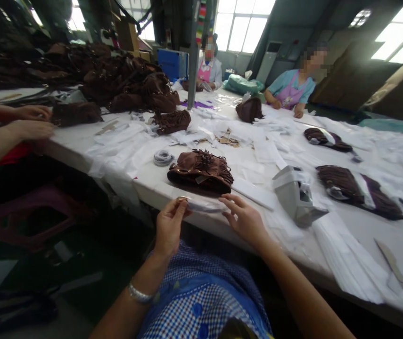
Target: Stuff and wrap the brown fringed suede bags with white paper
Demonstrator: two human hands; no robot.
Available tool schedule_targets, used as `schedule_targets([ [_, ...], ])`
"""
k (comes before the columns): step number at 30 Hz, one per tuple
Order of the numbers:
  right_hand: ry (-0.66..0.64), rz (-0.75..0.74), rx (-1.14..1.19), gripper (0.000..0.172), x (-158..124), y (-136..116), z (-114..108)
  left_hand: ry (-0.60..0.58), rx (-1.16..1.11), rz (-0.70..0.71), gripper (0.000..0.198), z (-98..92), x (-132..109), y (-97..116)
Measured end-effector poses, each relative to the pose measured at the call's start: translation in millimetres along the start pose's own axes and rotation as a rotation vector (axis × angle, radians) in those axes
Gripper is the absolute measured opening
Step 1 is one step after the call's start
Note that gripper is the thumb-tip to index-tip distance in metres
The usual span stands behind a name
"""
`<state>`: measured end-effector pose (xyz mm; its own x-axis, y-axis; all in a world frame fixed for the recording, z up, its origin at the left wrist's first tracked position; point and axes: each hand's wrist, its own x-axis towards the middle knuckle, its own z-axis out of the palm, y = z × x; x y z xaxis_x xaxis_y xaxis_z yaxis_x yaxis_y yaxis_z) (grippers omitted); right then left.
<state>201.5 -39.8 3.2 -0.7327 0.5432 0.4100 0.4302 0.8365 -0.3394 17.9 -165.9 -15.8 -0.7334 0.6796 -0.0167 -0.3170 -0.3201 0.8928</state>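
Note:
A pale strip (204,205), whitish and see-through like thin wrapping, stretches between my hands at the table's front edge. My left hand (169,223) pinches its left end, where a small brown and gold-coloured bit shows at the fingertips. Around the strip's right end, my right hand (245,219) has its thumb and fingers in a loose grip. Just beyond lies a dark brown fringed bag (201,172) with a small tag on its front. To its left is a coil of grey cord (163,157).
A grey tape dispenser (295,195) stands right of my hands. Banded brown bundles (360,190) and white strips (349,256) lie farther right. Brown bags (127,84) are heaped back left. A person's hands (33,122) work at left; two people sit across the table, near a metal post (192,61).

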Motion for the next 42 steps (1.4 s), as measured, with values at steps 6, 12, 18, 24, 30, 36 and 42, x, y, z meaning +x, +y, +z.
schedule_targets([
  [6,0.07,0.007,0.298,0.046,0,-46,0,-0.196,0.329,0.209,0.023,7.4,-8,13],
  [12,0.151,0.039,0.426,0.027,10,-63,1,-0.303,0.628,0.359,0.026,6.0,-17,29],
  [18,0.173,0.15,0.483,0.031,11,-72,-9,-0.365,0.528,0.285,0.037,6.9,-22,34],
  [24,0.124,0.159,0.493,0.034,4,-67,-9,-0.224,0.471,0.245,0.024,11.1,-24,33],
  [30,0.117,0.123,0.365,0.026,-1,-61,-12,-0.211,0.575,0.519,0.021,12.4,-27,38],
  [36,0.114,0.066,0.434,0.029,-3,-61,-14,-0.241,0.687,0.7,0.027,5.6,-27,43],
  [42,0.163,-0.048,0.559,0.027,-8,-66,-14,-0.392,0.715,0.808,0.034,2.8,-30,44],
])
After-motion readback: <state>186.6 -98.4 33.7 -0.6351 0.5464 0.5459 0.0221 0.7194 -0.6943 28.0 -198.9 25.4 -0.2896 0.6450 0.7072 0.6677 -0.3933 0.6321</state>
